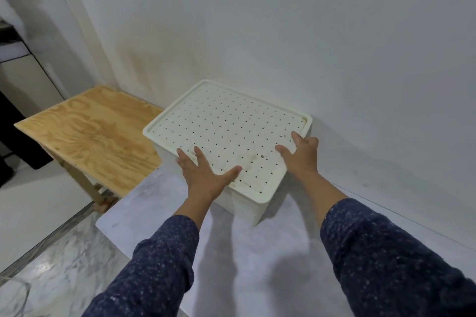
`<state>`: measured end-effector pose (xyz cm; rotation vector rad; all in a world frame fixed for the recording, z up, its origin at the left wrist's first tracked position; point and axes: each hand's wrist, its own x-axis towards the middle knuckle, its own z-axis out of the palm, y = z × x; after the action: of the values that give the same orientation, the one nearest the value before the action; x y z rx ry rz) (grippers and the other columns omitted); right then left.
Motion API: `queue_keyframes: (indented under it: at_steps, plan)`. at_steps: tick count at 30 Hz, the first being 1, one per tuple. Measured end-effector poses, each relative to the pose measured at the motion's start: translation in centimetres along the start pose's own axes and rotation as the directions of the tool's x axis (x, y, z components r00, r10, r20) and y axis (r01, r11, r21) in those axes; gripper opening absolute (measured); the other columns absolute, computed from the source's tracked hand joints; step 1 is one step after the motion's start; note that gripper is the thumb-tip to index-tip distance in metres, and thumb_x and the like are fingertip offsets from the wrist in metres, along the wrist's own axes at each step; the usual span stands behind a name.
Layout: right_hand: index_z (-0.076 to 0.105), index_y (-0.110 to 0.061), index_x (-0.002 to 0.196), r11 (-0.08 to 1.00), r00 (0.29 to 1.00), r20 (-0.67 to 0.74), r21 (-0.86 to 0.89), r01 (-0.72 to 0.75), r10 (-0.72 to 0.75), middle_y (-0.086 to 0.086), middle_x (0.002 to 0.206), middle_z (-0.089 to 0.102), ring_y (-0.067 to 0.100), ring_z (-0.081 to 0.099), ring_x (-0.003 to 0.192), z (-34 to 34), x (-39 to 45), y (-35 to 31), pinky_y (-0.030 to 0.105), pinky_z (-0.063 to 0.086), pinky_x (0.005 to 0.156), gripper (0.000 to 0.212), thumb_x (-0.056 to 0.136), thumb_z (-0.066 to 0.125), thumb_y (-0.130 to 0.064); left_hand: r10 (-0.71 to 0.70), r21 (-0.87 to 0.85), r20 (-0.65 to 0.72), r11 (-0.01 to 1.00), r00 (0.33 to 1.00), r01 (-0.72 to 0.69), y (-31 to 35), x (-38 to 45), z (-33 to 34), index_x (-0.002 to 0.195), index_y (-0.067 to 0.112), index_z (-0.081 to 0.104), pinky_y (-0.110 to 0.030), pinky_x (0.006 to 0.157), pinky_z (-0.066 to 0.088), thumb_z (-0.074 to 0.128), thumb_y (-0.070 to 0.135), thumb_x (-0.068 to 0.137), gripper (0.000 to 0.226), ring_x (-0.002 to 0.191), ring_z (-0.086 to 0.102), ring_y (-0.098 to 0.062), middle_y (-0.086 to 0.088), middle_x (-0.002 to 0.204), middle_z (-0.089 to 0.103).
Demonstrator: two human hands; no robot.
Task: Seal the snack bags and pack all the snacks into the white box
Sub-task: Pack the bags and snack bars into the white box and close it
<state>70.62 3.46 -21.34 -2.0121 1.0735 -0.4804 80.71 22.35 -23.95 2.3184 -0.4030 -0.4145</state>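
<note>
hands on the lid — left hand (203, 172) and right hand (300, 153) rest on the perforated lid (226, 126) of the white box (247, 207), fingers (184, 156) straight and spread, gripping nothing. the box, rigid matte plastic with rounded corners, sits closed on the pale grey worktop (257, 265) against the wall, beside a plywood table (95, 128). no snack bags in view — whether packing is finished or not begun cannot be told; if not begun, lifting the lid by its edges seems next.
</note>
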Motion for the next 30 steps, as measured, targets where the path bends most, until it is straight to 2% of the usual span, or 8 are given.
queue_keyframes:
  at_steps: [3, 8, 13, 17, 22, 25, 27, 30]
  plan:
    - [0.029, -0.018, 0.147, 0.991, 1.0, -0.01, -0.135, -0.009, 0.007, 0.011, 0.135, 0.028, 0.026, 0.03, 0.129, 0.8, 0.3, 0.5, 0.036, 0.033, 0.106, 0.065, 0.092, 0.052, -0.043, 0.005, 0.007, 0.002, 1.0, 1.0, -0.005, -0.2, 0.4, 0.0, 0.15, 0.02, -0.013, -0.047, 0.117, -0.006, 0.065, 0.075, 0.061, 0.131, 0.14, -0.034, -0.027, -0.008, 0.148, -0.042]
    - [0.025, -0.02, 0.149, 0.966, 0.998, 0.029, -0.256, -0.04, 0.049, 0.013, 0.15, 0.014, 0.028, 0.017, 0.138, 1.2, 0.8, 0.7, 0.043, 0.03, 0.11, 0.064, 0.095, 0.043, -0.048, -0.017, -0.038, 0.001, 0.999, 1.0, 0.017, -0.3, 0.4, 0.2, 0.15, 0.024, -0.013, -0.051, 0.119, 0.004, 0.069, 0.072, 0.06, 0.131, 0.144, -0.024, -0.03, -0.001, 0.147, -0.043]
    - [0.016, -0.022, 0.151, 0.967, 0.984, 0.116, -0.23, -0.108, 0.137, 0.015, 0.151, 0.019, 0.031, 0.026, 0.137, 1.7, 0.8, 1.0, 0.044, 0.032, 0.108, 0.063, 0.097, 0.037, -0.046, -0.014, -0.014, -0.005, 1.0, 1.0, 0.014, -0.4, 0.3, 0.1, 0.151, 0.021, -0.01, -0.049, 0.12, 0.005, 0.068, 0.072, 0.06, 0.13, 0.144, -0.023, -0.029, -0.003, 0.148, -0.041]
    - [0.014, -0.023, 0.151, 0.944, 0.971, 0.16, -0.304, -0.124, 0.179, 0.015, 0.153, 0.019, 0.032, 0.03, 0.138, 1.0, 1.3, 0.5, 0.04, 0.032, 0.11, 0.062, 0.098, 0.038, -0.044, 0.0, 0.083, -0.034, 0.997, 0.999, 0.003, -0.2, -0.3, 0.2, 0.151, 0.015, -0.007, -0.046, 0.119, 0.002, 0.061, 0.072, 0.069, 0.121, 0.143, -0.025, -0.028, -0.01, 0.151, -0.035]
    - [0.017, -0.019, 0.151, 0.903, 0.952, 0.218, -0.416, -0.11, 0.216, 0.018, 0.151, 0.029, 0.034, 0.034, 0.136, 0.3, 1.5, -0.3, 0.04, 0.034, 0.108, 0.066, 0.095, 0.038, -0.049, -0.007, 0.189, 0.002, 0.982, 1.0, 0.007, 0.1, -0.7, 0.1, 0.151, 0.009, -0.008, -0.058, 0.114, -0.007, 0.053, 0.073, 0.072, 0.118, 0.139, -0.033, -0.033, -0.015, 0.151, -0.035]
    - [0.02, -0.018, 0.149, 0.905, 0.953, 0.186, -0.4, -0.149, 0.239, 0.018, 0.153, 0.021, 0.035, 0.032, 0.136, 1.1, 0.6, -1.0, 0.042, 0.036, 0.109, 0.069, 0.092, 0.041, -0.052, 0.115, 0.366, 0.017, 0.924, 0.993, -0.113, -0.1, 0.3, -0.6, 0.15, 0.005, -0.007, -0.067, 0.107, -0.01, 0.042, 0.077, 0.074, 0.115, 0.138, -0.036, -0.032, -0.015, 0.151, -0.034]
    - [0.019, -0.019, 0.149, 0.904, 0.961, 0.129, -0.387, -0.18, 0.247, 0.017, 0.157, 0.005, 0.035, 0.024, 0.14, 2.1, -0.4, -1.1, 0.044, 0.031, 0.113, 0.068, 0.093, 0.039, -0.051, 0.227, 0.48, 0.109, 0.841, 0.968, -0.251, -0.5, 1.7, -1.3, 0.15, 0.008, -0.007, -0.068, 0.106, -0.009, 0.032, 0.077, 0.079, 0.106, 0.14, -0.031, -0.031, -0.013, 0.154, -0.028]
    - [0.009, -0.022, 0.151, 0.884, 0.964, 0.04, -0.411, -0.225, 0.264, 0.011, 0.159, -0.011, 0.031, 0.006, 0.146, 3.4, -2.1, -1.7, 0.044, 0.02, 0.116, 0.066, 0.097, 0.033, -0.049, 0.232, 0.539, 0.276, 0.766, 0.933, -0.35, -0.7, 3.7, -2.8, 0.151, 0.014, -0.006, -0.068, 0.107, -0.009, 0.024, 0.075, 0.083, 0.097, 0.145, -0.018, -0.028, -0.01, 0.159, -0.015]
